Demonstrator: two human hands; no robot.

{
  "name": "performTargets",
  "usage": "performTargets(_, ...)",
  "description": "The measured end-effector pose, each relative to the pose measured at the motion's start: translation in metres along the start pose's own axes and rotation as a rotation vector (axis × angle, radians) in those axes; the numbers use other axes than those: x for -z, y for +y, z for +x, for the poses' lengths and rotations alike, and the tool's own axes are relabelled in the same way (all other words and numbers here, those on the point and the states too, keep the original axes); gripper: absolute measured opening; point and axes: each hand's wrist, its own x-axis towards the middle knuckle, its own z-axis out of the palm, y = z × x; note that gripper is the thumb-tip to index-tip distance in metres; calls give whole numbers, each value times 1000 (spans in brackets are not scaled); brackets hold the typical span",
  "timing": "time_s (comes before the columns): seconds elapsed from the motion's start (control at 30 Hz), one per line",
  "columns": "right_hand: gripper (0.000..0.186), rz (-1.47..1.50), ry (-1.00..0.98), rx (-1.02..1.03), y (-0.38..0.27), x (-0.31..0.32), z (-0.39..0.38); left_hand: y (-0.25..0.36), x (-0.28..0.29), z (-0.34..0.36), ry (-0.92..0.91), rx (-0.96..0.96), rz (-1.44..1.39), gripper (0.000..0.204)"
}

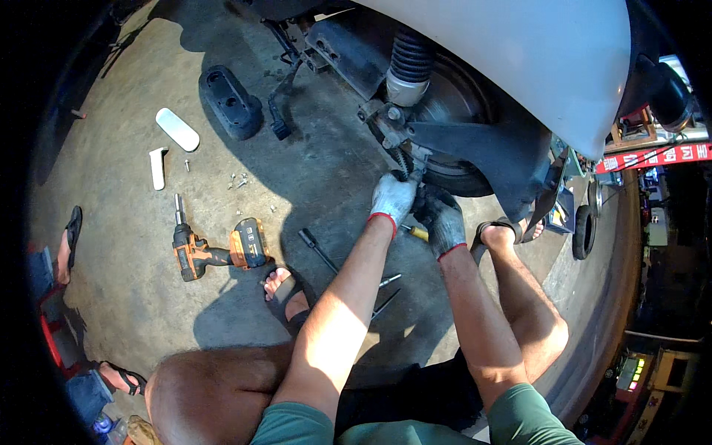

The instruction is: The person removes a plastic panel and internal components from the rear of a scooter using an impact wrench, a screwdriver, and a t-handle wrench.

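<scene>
My left hand [393,196] wears a whitish glove with a red cuff, its fingers curled at a small part below the metal bracket [393,126] under a vehicle's wheel assembly. My right hand [441,219], in a darker soiled glove, is closed right beside it; what both grip is hidden. Above are a bellows-covered shock [408,67], a dark disc [463,93] and a white body panel [541,59]. A yellow handle [417,231] lies below my hands. A socket extension [317,248] and thin metal tools [387,300] lie between my left arm and the floor's middle.
An orange cordless driver [204,256] lies left of my foot, with a black housing [230,104], white pieces [178,126] and several loose bolts [239,180] beyond. Another person's sandalled feet [73,237] are at the left edge. A tire [584,233] and blue box [561,211] stand right.
</scene>
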Motion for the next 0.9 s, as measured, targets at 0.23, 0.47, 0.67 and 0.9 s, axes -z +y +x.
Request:
performTargets(0.23,25,-76,91,69,-4,-8,2,15,8,-15,-72,77,-360,27)
performTargets(0.47,25,-211,40,134,-24,-28,13,5,30,-20,-188,75,-389,19)
performTargets(0.67,25,-123,-53,-90,-14,-33,-9,-10,24,-18,-343,103,-284,22)
performTargets(0.9,21,-215,-168,-88,-12,-25,-12,-30,4,-26,-422,87,-108,20)
